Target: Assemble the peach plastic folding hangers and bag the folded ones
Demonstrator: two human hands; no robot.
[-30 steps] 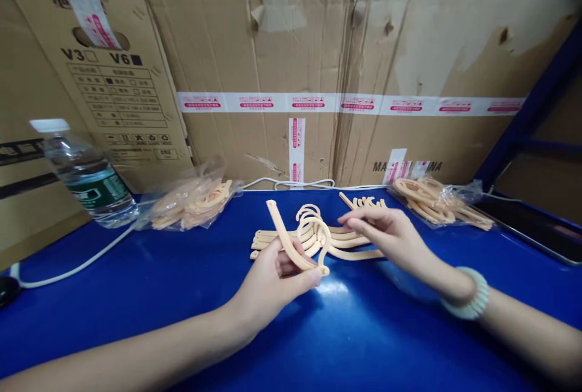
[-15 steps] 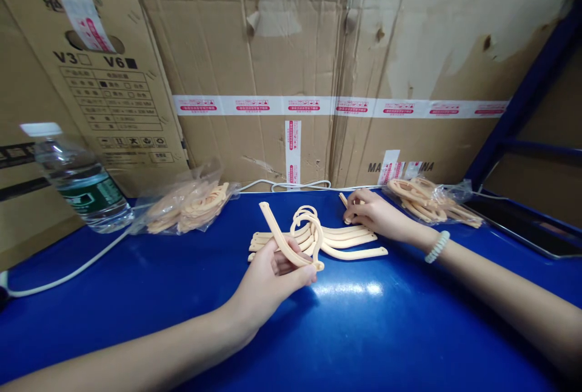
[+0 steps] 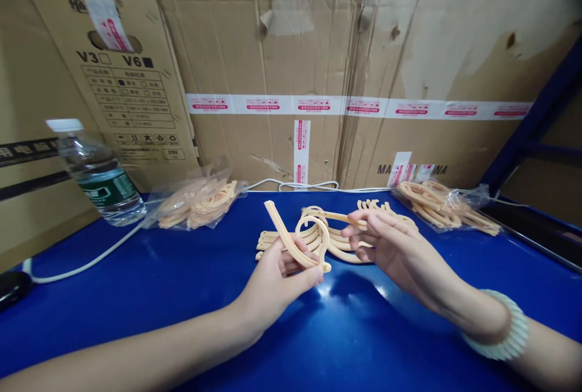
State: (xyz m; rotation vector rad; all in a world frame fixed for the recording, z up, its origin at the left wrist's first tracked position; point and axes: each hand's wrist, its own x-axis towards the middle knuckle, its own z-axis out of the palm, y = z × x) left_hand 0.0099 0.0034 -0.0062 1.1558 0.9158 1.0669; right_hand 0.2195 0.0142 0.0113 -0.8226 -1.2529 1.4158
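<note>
My left hand [image 3: 273, 280] is closed around a beige plastic hanger arm with a hook [image 3: 282, 232], held tilted above the table. Between the thumb and fingers of my right hand [image 3: 395, 252] is a slim beige hanger arm [image 3: 335, 215], lying nearly level and pointing left towards the first piece. The two parts look close, but I cannot tell whether they touch. Behind my hands lies a row of similar hooked hanger pieces [image 3: 268, 239], partly hidden by both hands. More loose beige arms [image 3: 373, 205] lie behind my right hand.
Clear bags of beige parts lie at the left [image 3: 211, 203] and right [image 3: 431, 198]. A water bottle [image 3: 109, 189], a white cable [image 3: 86, 263] and a black object [image 3: 13, 288] are at left. A dark flat device [image 3: 541, 231] lies far right. Cardboard [image 3: 273, 59] walls the blue table [image 3: 191, 289].
My right hand has come back from the far right of the pile towards my left hand, bringing a slim hanger arm. My left hand keeps its hold. The view has shifted slightly.
</note>
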